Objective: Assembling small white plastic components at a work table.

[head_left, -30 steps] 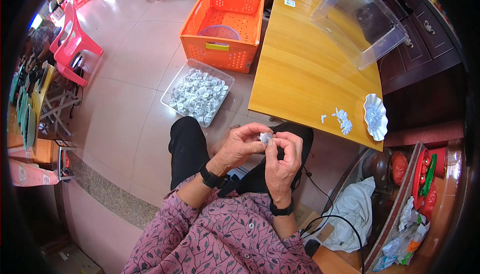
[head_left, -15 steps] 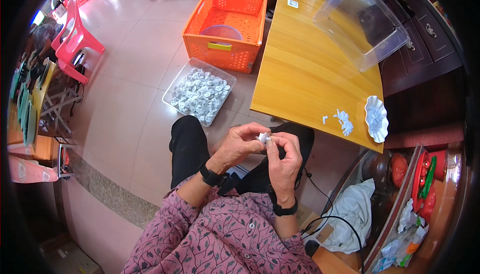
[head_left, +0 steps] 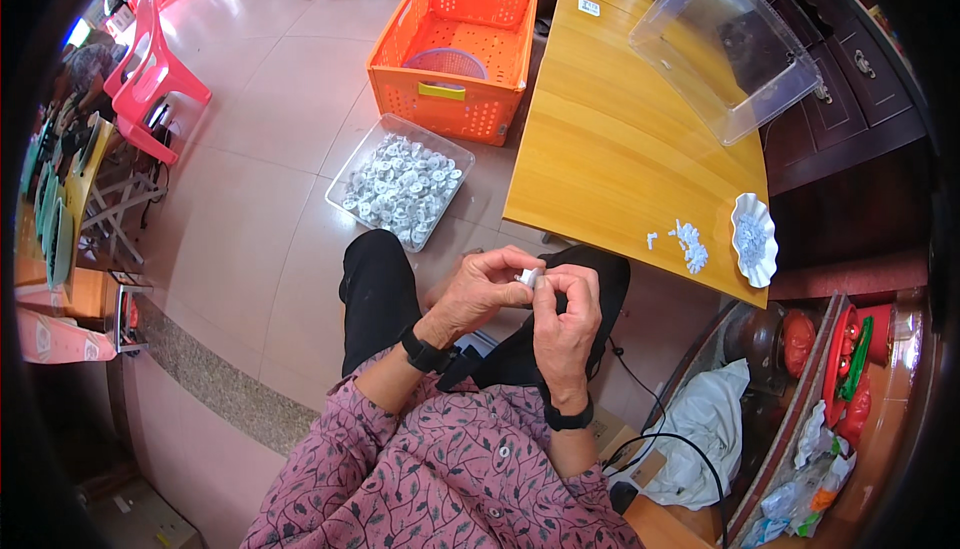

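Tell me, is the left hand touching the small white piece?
Touching. The head view shows the left hand pinching the small white piece at its fingertips, against the right hand.

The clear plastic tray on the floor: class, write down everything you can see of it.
The clear plastic tray is a shallow, see-through rectangular container with rounded corners, lying flat and slightly askew on the tiled floor. It is open-topped and nearly full of small white plastic parts, piled loosely. It lies between the orange crate and the seated person's knee, beside the wooden table's edge. No hand touches it.
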A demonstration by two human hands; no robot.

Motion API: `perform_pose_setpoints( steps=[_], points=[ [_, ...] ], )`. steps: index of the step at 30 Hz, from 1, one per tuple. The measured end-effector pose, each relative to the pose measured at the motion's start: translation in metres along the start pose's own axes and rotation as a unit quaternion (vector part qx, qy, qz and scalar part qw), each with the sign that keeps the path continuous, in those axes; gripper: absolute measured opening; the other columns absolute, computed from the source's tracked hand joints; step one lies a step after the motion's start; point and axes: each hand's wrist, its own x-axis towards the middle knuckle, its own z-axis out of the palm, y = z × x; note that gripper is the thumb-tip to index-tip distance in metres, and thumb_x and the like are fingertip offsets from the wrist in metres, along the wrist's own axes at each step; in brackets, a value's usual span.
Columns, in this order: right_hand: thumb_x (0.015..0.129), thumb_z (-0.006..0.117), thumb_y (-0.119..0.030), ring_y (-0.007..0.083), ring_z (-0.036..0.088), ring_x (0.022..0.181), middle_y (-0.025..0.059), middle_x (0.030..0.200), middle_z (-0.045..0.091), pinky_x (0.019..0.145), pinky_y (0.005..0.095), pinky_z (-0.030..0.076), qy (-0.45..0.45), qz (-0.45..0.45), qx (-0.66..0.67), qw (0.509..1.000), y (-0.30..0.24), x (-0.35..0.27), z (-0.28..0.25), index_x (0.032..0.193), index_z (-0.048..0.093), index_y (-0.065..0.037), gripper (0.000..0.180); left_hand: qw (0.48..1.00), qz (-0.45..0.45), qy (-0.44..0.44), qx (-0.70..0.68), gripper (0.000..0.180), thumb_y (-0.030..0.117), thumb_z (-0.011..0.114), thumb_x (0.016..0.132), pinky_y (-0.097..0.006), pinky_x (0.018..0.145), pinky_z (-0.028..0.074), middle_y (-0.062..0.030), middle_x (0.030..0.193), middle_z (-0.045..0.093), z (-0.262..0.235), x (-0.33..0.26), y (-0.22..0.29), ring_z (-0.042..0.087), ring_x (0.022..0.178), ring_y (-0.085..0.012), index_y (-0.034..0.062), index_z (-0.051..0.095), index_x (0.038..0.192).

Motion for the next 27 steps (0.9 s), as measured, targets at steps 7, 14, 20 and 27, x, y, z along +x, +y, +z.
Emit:
perform_pose_setpoints(
  steps=[7,14,20,27],
  points=[
    [0.091,0.067,-0.002,0.0174,0.061,0.086,0.0096,0.096,0.060,0.074,0.0305,0.051,-0.031,0.093,0.124,0.987,0.010,-0.001,-0.004,0.088,0.060,0.002,0.009,0.997,-0.043,0.006,-0.064,0.037,0.011,0.081,0.084,-0.033,0.087,0.055,-0.0045,0.110,0.061,-0.001,0.000,0.001,0.062,0.101,-0.0167,-0.0005,0.067,0.116],
    [0.096,0.066,-0.008,0.0068,0.055,0.084,0.0010,0.092,0.060,0.076,0.0227,0.046,-0.034,0.179,0.206,0.962,0.005,0.000,-0.003,0.091,0.064,0.002,0.011,0.995,-0.055,0.008,-0.082,0.040,0.015,0.080,0.085,-0.031,0.084,0.056,-0.0036,0.112,0.061,-0.008,-0.001,-0.005,0.063,0.099,-0.0161,-0.0009,0.066,0.118],
    [0.092,0.071,-0.006,0.0102,0.059,0.081,0.0052,0.093,0.060,0.070,0.0245,0.051,-0.036,0.150,0.177,0.972,0.011,0.001,-0.002,0.088,0.063,0.003,0.013,0.997,-0.044,0.001,-0.059,0.038,0.014,0.079,0.086,-0.031,0.083,0.056,-0.0035,0.110,0.062,-0.007,-0.001,-0.004,0.063,0.098,-0.0153,-0.0009,0.066,0.119],
    [0.095,0.068,-0.008,0.0062,0.057,0.078,0.0009,0.087,0.064,0.071,0.0202,0.047,-0.035,0.193,0.240,0.951,0.006,0.001,0.002,0.095,0.065,0.001,0.009,0.996,-0.045,-0.003,-0.074,0.038,0.017,0.076,0.089,-0.027,0.080,0.055,-0.0046,0.108,0.065,-0.009,0.000,-0.004,0.064,0.094,-0.0135,-0.0011,0.065,0.121]
  ],
)
